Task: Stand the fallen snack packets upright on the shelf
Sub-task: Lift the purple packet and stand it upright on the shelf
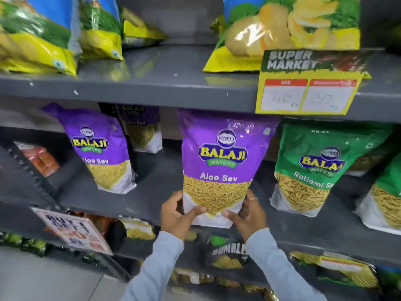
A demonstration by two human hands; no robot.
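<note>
A purple Aloo Sev packet (221, 161) stands upright at the front edge of the middle grey shelf (152, 192). My left hand (179, 213) grips its lower left corner and my right hand (247, 213) grips its lower right corner, thumbs on the front. A second purple Aloo Sev packet (99, 148) stands upright to the left, leaning slightly. A third purple packet (141, 129) stands further back between them.
Green Ratlami Sev packets (312, 168) stand to the right. Yellow-and-blue chip bags (282, 29) sit on the upper shelf, above a yellow price tag (308, 92). A promo sign (73, 229) hangs at lower left. Several packets lie on the lower shelves (230, 255).
</note>
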